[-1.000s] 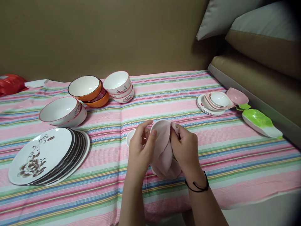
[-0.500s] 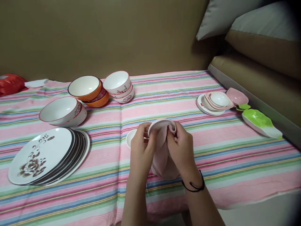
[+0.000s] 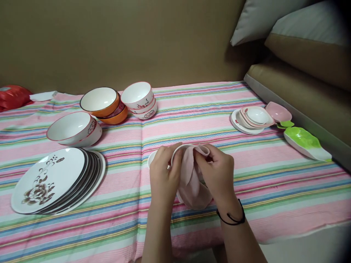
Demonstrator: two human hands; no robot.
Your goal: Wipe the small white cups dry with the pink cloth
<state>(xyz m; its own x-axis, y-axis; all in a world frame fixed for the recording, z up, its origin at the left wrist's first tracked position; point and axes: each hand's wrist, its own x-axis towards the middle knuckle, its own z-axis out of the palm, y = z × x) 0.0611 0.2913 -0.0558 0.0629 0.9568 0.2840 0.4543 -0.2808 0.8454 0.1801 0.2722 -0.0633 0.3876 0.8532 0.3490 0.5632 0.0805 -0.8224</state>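
Near the front middle of the striped cloth, my left hand (image 3: 166, 171) is closed on the edge of a small white dish (image 3: 183, 146), seen as a thin curved rim. A pale pink cloth (image 3: 193, 188) drapes over this dish and hangs below it in folds, hiding most of it. My right hand (image 3: 216, 170), with a black band on its wrist, pinches the pink cloth at the right side of the rim. Another white dish (image 3: 151, 158) lies on the striped cloth just left of my left hand, partly covered by it.
A stack of oval flowered plates (image 3: 52, 182) stands at left. Behind it are white bowls (image 3: 71, 129), orange bowls (image 3: 100, 102) and more white bowls (image 3: 138, 96). Small dishes (image 3: 251, 118), a pink dish (image 3: 278, 111) and a green dish (image 3: 305, 142) lie at right beside cushions (image 3: 309, 54).
My right hand has moved slightly right, and the pink cloth has opened out along the rim, its folds shifting. My left hand keeps its grip on the dish.
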